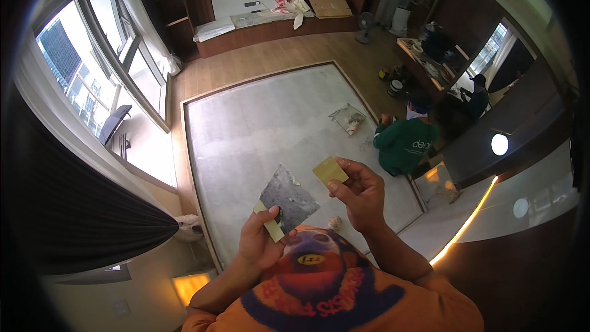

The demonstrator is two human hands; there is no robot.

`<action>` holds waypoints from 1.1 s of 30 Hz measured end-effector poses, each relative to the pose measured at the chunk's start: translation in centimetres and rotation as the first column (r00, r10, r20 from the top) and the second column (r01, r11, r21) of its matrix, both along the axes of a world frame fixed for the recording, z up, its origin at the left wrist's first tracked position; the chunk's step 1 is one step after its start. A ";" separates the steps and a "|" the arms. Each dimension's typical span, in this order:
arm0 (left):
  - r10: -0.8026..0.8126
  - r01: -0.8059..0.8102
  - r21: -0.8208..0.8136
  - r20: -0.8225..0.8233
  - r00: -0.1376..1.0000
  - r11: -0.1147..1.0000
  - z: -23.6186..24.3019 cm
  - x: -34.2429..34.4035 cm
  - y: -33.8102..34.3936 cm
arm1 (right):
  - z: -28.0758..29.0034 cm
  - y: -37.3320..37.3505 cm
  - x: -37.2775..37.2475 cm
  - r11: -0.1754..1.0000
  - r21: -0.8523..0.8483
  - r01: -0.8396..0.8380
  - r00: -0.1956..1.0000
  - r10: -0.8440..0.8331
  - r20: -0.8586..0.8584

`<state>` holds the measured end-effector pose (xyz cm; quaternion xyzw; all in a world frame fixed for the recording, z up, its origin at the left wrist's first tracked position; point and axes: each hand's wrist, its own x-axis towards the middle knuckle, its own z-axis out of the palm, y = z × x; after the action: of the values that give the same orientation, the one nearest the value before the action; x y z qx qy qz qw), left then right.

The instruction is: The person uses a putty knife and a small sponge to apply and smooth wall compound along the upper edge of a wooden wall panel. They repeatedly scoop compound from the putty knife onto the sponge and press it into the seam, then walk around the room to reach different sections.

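My left hand (pixel 261 237) is clamped on a grey plate (pixel 292 200) blotched with pale smears, my thumb pressing over a pale yellow strip (pixel 275 231) along its lower left edge. My right hand (pixel 364 197) pinches a small yellow square (pixel 329 172) between thumb and fingers, holding it up just beside the plate, a little toward my right; the two hands are apart. Both pieces sit in front of my orange shirt (pixel 424 304), above a wide pale panel (pixel 246 123) edged by a wooden frame (pixel 258 82). Near that panel's right edge, a co-worker in a green top (pixel 405 141) is low down beside a little heap of stuff (pixel 350 121) that I can't make out. Past the far edge are a long bench (pixel 264 29) with a flat cardboard piece (pixel 329 5) on it, and a fan (pixel 365 21). To my left, a dark curtain (pixel 86 197) hangs gathered near the window (pixel 74 67).
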<state>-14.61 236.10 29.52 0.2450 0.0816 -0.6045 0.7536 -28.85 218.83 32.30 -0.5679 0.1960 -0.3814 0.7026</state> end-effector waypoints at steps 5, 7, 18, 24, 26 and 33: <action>-0.001 0.002 -0.097 0.015 1.000 0.995 0.0 -0.3 0.3 | 0.1 0.0 -0.4 0.980 -0.188 0.065 0.998 -0.064 0.009; 0.015 -0.015 -0.112 -0.007 1.000 0.994 -0.1 -0.5 0.4 | 0.0 -0.4 -0.5 0.827 -0.551 0.108 0.993 -0.064 0.099; 0.033 -0.035 -0.158 -0.018 0.999 0.987 -0.2 -1.0 0.7 | -0.8 -0.4 -1.2 0.896 -0.441 0.057 0.997 -0.031 0.067; 0.089 -0.088 -0.028 0.016 0.996 0.996 -0.1 -1.6 0.4 | -1.7 -0.8 -1.7 0.967 -0.254 0.000 1.000 -0.003 -0.011; 0.071 -0.070 -0.019 0.055 0.996 0.997 -0.1 -1.7 0.3 | -2.0 -0.9 -1.9 0.987 -0.162 -0.015 1.000 0.013 -0.015; 0.015 -0.012 -0.054 0.062 0.998 0.998 0.2 -1.6 -0.5 | -2.4 -0.9 -2.4 0.998 -0.034 0.047 0.996 -0.049 -0.069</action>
<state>-16.24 235.59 29.72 0.2427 0.0434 -0.5935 0.7661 -31.26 217.89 29.94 -0.5871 0.2276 -0.3812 0.6769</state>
